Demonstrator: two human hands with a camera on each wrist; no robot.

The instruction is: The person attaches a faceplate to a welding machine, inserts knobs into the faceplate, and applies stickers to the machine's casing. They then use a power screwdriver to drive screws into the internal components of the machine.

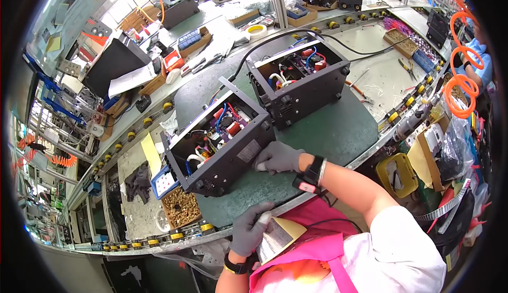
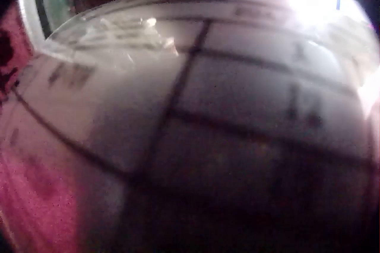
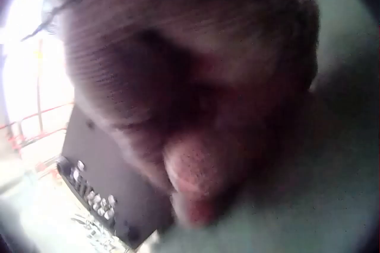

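Observation:
My gloved left hand point(image 1: 248, 230) grips a sheet of labels point(image 1: 276, 238) with yellowish backing, low in front of the pink apron. The left wrist view is filled by the blurred printed sheet point(image 2: 249, 99). My gloved right hand point(image 1: 279, 157) has its fingers curled, with no object visible in them, beside the side panel of the nearer black metal case point(image 1: 225, 167). A printed label point(image 1: 248, 150) is on that panel, just left of the hand. The case is open on top, showing circuit parts and wires. In the right wrist view, the curled glove point(image 3: 196, 75) hides much of the case.
A second open black case point(image 1: 304, 100) stands behind the first on the green mat point(image 1: 323, 139). A box of small brass-coloured parts point(image 1: 181, 208) sits at the left, near a dark cloth point(image 1: 138, 183). Pliers point(image 1: 407, 68) lie at the back right; a yellow bin point(image 1: 396, 175) is right of the bench.

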